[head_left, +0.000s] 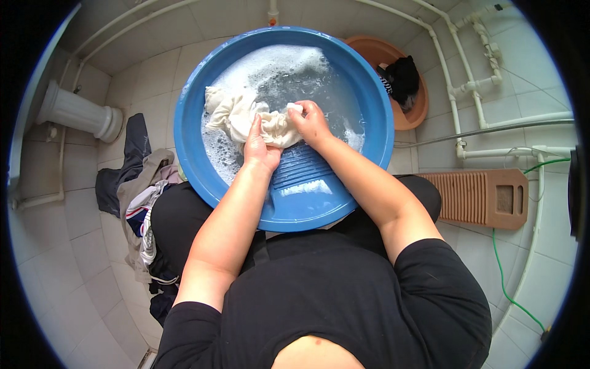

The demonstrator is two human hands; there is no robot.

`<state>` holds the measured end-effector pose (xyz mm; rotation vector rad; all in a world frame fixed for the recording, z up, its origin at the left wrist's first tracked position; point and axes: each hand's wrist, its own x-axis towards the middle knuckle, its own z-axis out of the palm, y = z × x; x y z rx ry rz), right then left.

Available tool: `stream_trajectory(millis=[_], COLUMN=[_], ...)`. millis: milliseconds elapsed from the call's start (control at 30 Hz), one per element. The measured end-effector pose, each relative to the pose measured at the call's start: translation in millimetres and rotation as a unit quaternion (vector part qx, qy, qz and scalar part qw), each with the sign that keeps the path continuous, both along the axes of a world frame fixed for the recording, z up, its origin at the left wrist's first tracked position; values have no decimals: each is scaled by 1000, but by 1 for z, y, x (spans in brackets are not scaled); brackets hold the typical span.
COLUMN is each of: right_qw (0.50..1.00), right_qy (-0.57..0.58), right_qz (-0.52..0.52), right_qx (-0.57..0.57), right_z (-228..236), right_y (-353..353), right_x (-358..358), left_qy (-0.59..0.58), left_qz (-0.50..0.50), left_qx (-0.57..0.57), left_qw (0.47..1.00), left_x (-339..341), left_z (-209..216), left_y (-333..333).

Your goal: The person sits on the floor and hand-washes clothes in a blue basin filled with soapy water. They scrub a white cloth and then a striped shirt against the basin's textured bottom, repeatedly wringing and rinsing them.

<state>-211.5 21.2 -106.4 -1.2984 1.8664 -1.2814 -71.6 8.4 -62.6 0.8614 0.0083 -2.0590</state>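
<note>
A wet cream-white garment (236,117) lies bunched in the large blue basin (186,132), partly over the basin's ribbed washboard slope (301,166). At its near edge, my left hand (263,150) grips the cloth, thumb on top and the other fingers partly hidden. To the right, my right hand (312,126) is closed round a small white block (295,107) that looks like soap, against the garment's right end. Greyish water (326,92) with white foam (276,60) fills the far part of the basin.
Behind the basin at the right, an orange-brown tub (420,114) holds dark clothes (403,80). A brown washboard (473,195) lies right of my knee. Heaped clothes (144,178) lie on the left floor. White pipes (458,92) and a green hose (501,270) run along the right.
</note>
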Motion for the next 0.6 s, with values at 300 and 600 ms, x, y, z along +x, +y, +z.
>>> stream_trajectory(millis=[300,600], right_qw=[952,979], right_qy=[84,163], right_qz=[215,9], right_qx=[-202,-119], right_z=[103,56], right_y=[52,30], right_x=[90,65], left_qy=[374,-35], left_qz=[-66,-30], left_qx=[-205,35], left_qw=[902,998], left_x=[14,-2], left_z=[-68,-1], left_y=[6,15])
